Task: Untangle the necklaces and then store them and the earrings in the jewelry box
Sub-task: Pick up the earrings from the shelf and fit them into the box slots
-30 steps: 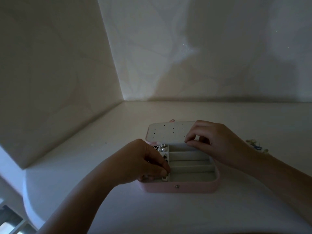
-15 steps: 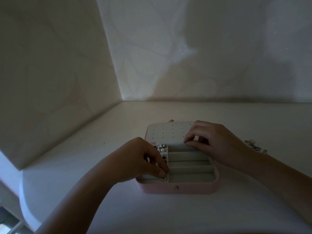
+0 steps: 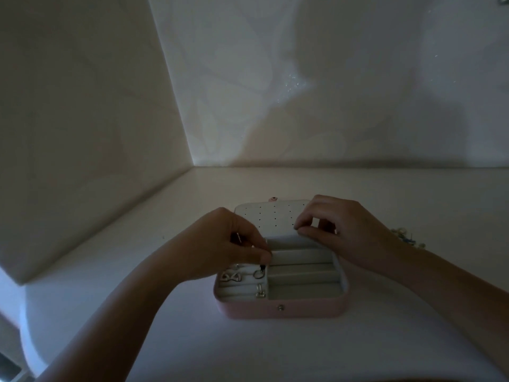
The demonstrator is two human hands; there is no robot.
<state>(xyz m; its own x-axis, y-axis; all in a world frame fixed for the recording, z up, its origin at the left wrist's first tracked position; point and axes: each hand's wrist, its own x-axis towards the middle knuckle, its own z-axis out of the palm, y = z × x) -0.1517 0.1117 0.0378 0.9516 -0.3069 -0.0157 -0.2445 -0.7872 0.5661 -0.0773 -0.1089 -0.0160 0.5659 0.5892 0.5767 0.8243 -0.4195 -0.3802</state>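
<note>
Over jewelry box (image 3: 303,308): left hand (image 3: 220,244) pinches earring (image 3: 260,271), right hand (image 3: 338,230) pinches flap (image 3: 264,219) edge.

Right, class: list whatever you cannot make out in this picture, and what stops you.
Head view: the small dark piece pinched by the left hand, too small and dim to name.
Head view: far-left compartments of the pink jewellery box, hidden under that hand.
Head view: pale beaded jewellery, partly behind the wrist of the right hand pinching the white perforated panel.
</note>
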